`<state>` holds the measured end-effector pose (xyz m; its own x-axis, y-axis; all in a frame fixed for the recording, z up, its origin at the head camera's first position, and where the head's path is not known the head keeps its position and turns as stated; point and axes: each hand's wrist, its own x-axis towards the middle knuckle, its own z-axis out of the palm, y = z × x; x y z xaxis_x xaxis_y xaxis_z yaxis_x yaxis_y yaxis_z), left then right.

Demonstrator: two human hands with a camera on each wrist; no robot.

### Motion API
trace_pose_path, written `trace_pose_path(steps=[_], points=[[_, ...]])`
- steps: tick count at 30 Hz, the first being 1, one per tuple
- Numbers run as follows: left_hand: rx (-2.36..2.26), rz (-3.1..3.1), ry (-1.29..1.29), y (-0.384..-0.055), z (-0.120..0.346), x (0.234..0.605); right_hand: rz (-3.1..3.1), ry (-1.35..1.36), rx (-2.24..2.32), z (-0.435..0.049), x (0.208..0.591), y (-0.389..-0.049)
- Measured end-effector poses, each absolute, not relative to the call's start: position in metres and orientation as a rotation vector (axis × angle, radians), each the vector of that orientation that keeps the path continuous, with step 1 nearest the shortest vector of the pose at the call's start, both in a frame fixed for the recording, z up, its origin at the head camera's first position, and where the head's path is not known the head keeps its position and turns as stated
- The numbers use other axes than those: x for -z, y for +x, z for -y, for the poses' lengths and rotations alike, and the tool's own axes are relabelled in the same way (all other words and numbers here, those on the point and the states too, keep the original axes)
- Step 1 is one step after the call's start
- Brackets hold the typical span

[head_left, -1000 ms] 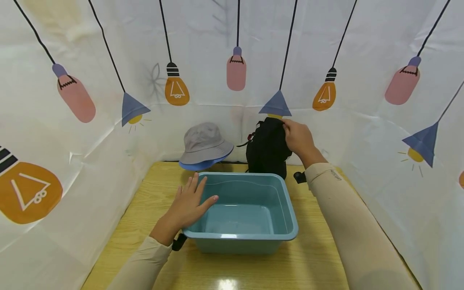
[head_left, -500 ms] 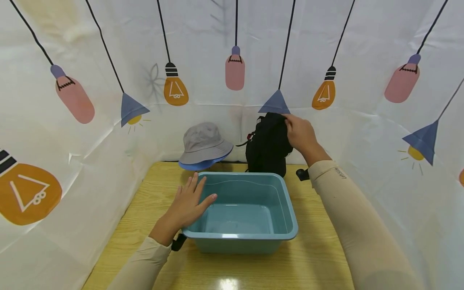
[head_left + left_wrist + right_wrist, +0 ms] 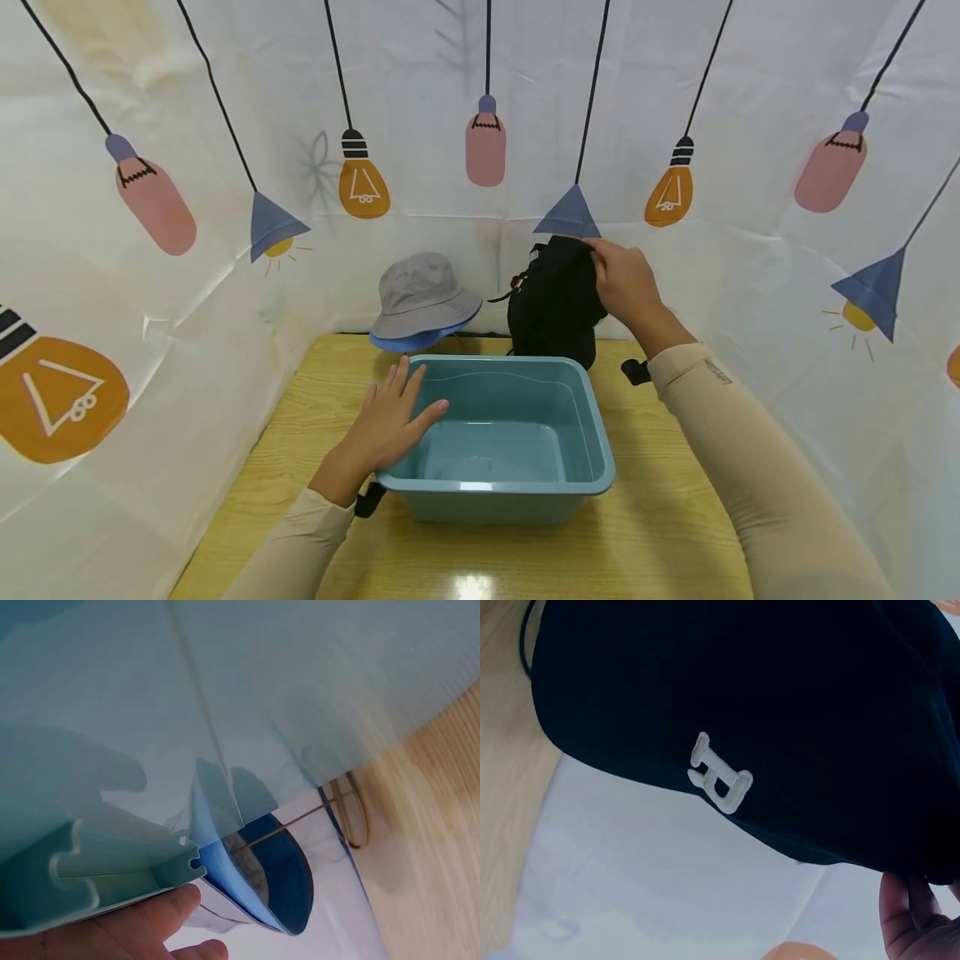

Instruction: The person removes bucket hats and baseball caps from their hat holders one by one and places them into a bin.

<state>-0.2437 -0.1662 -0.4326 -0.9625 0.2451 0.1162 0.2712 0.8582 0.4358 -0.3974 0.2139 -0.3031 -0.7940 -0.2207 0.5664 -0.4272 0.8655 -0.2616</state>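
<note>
In the head view my right hand (image 3: 630, 287) pinches the upper right edge of a black cap (image 3: 558, 296) behind the basin. The right wrist view shows the cap (image 3: 817, 720) close up, with a raised white letter on it and fingers (image 3: 900, 911) at its edge. My left hand (image 3: 386, 425) rests on the left rim of a blue-green plastic basin (image 3: 517, 489), fingers straight and thumb over the inside. From the left wrist view, fingertips (image 3: 184, 900) lie right against the notched rim of the basin (image 3: 135, 870).
A grey bucket hat (image 3: 423, 287) with blue underside stands left of the cap, beside a thin metal wire loop (image 3: 352, 814). The wooden table (image 3: 480, 554) lies under everything. White sheeting (image 3: 750, 275) with printed lamps encloses the back and sides.
My right hand and forearm have shifted slightly to the right, and the cap's top has risen a little. My left hand, the basin and the bucket hat stay put.
</note>
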Motion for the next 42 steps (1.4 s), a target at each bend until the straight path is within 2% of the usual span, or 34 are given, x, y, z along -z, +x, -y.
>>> trace_pose_path(steps=[26, 42], points=[[0.722, 2.963, -0.432, -0.244, 0.166, 0.431, 2.335, 0.455, -0.538, -0.259, 0.293, -0.368], [0.736, 2.966, -0.429, -0.244, 0.167, 0.434, 2.302, 0.514, -0.550, -0.252, 0.281, -0.359]])
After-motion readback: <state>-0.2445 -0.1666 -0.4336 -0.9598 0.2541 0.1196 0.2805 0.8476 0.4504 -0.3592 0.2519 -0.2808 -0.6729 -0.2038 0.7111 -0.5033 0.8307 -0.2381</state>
